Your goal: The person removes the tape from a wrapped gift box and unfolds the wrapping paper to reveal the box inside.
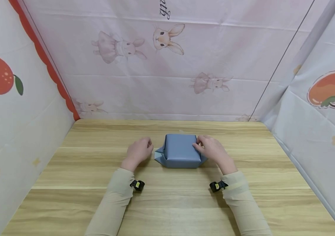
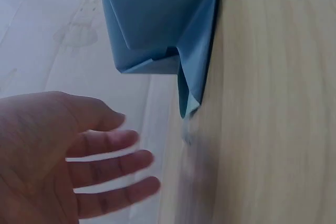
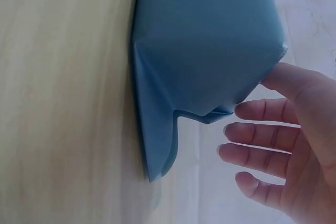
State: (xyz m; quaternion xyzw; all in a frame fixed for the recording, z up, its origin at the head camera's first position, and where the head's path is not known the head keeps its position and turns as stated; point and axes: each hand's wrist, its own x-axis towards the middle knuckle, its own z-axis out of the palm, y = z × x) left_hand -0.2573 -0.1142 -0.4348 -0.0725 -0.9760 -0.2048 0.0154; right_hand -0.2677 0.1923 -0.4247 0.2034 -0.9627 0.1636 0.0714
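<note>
A box wrapped in blue paper [image 1: 180, 150] sits on the wooden table [image 1: 167, 203] between the two hands, with its top and long sides already covered and both ends unfinished. The right hand [image 1: 213, 150] rests at the box's right end, thumb against the upper edge and fingers [image 3: 257, 111] loosely spread and nearly straight just beside the paper, gripping nothing firmly. The left hand [image 1: 139, 151] lies just to the left of the box, apart from it, fingers [image 2: 113, 167] relaxed and spread, holding nothing. At each end a pointed bottom flap [image 2: 193, 85] lies out flat on the table, its side folds already tucked in, as the right wrist view also shows [image 3: 157, 145]. The work looks to be at the end-closing stage: the next move would call for lifting each pointed flap up against its end face, pressing it flat and holding it while it is fastened.
</note>
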